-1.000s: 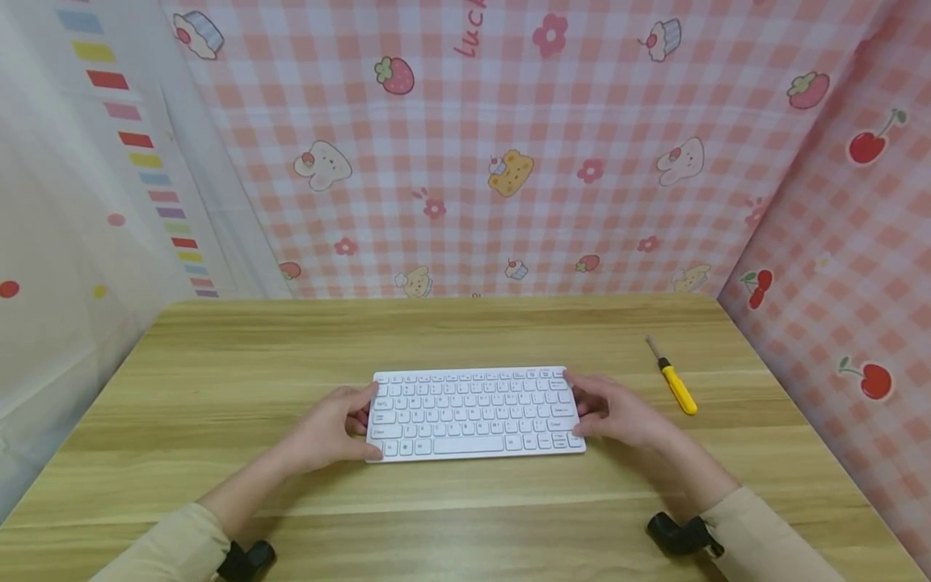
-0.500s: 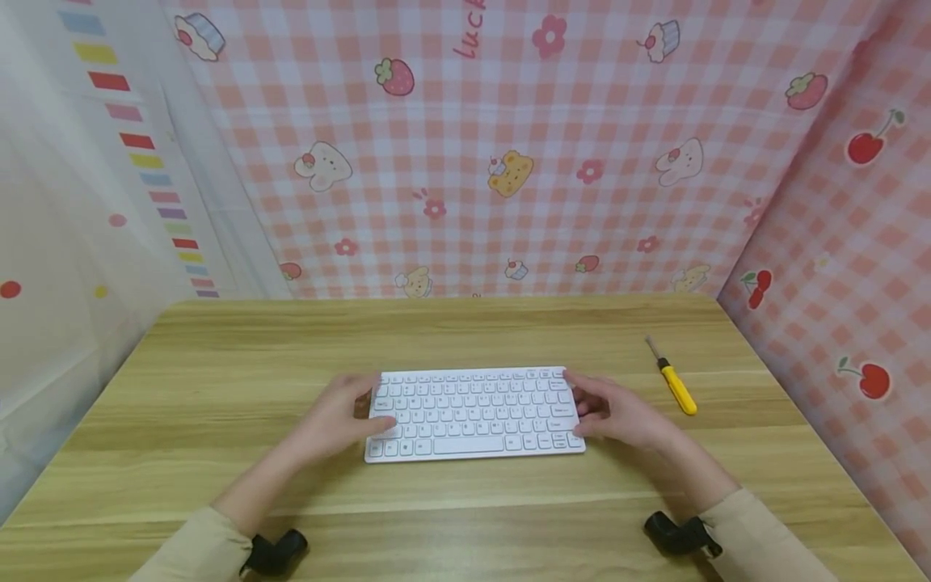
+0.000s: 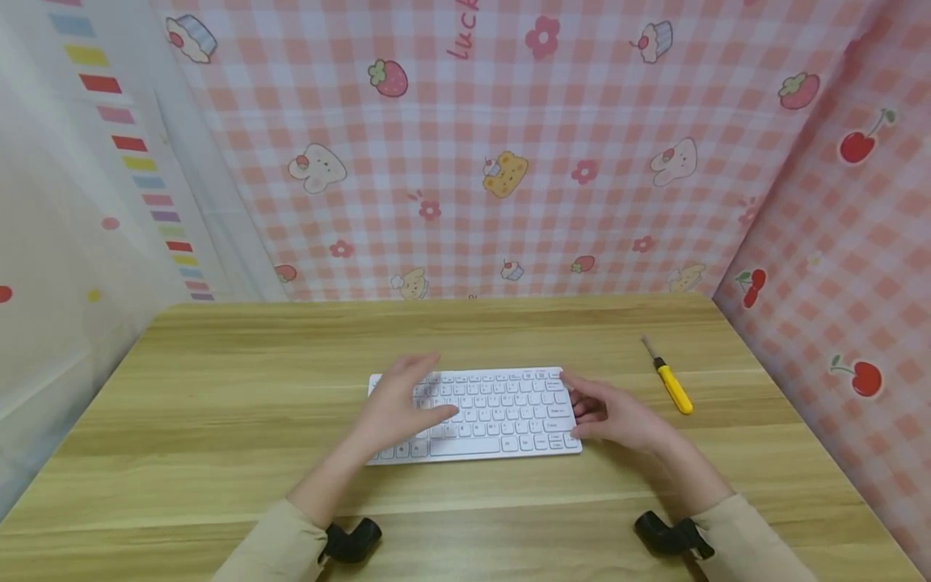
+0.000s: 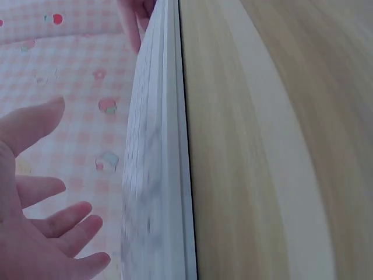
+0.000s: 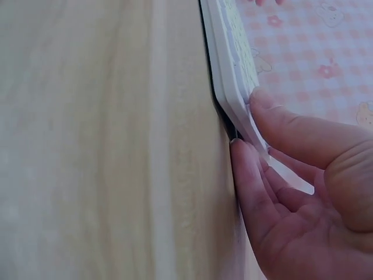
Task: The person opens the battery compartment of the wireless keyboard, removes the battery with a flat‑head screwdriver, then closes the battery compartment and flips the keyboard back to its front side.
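Observation:
A white keyboard [image 3: 473,444] lies on the wooden table with its keys up. My right hand [image 3: 614,412] grips its right end; in the right wrist view the thumb [image 5: 309,134] rests on the top edge while fingertips reach under the corner. My left hand [image 3: 400,408] hovers over the keyboard's left part and hides some keys. Its fingers are spread and hold nothing, and in the left wrist view a gap shows between the left hand [image 4: 41,204] and the keyboard [image 4: 154,163].
A screwdriver [image 3: 674,388] with a yellow handle lies on the table [image 3: 218,404] to the right of the keyboard. A pink checked cloth [image 3: 465,202] hangs behind the table's far edge and along the right side. Black wrist devices sit under both sleeves.
My left hand has let go of the keyboard's left end and moved right over the keys. My right hand stays at the right end, and the keyboard has hardly moved.

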`<state>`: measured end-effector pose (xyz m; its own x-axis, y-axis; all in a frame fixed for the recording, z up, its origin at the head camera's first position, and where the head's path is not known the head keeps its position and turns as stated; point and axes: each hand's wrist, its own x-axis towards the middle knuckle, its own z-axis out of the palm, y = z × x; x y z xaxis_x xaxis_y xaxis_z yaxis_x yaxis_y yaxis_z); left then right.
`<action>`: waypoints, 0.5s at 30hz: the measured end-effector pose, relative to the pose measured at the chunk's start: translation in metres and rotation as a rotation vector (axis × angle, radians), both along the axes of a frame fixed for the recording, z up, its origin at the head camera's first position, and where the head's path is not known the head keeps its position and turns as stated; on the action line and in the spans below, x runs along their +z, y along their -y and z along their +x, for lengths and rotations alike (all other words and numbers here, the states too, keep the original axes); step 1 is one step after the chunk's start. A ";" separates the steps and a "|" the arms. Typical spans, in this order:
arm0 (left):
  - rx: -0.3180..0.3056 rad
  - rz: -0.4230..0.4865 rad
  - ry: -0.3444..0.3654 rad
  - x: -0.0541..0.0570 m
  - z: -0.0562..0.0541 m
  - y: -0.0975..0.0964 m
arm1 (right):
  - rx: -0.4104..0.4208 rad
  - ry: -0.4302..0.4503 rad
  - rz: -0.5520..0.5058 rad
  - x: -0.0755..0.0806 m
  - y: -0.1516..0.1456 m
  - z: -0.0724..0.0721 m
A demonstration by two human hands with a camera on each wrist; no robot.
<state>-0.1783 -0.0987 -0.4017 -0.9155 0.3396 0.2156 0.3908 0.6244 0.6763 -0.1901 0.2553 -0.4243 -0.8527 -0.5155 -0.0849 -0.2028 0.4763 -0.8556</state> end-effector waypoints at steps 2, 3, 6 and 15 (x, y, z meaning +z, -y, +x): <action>-0.030 0.000 0.000 0.000 0.000 -0.012 | -0.003 -0.002 0.005 0.000 0.000 0.000; -0.051 -0.006 -0.005 0.000 0.000 -0.018 | -0.004 -0.002 0.007 0.001 0.001 0.000; -0.113 -0.039 -0.030 -0.001 0.000 -0.035 | -0.013 -0.004 0.016 0.002 0.001 0.001; -0.239 -0.232 -0.118 -0.007 -0.002 -0.083 | -0.013 0.003 -0.016 -0.001 -0.001 0.001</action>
<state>-0.1807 -0.0158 -0.4085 -0.7777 0.5935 0.2073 0.6114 0.6374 0.4689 -0.1890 0.2559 -0.4252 -0.8593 -0.5053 -0.0795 -0.1939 0.4656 -0.8635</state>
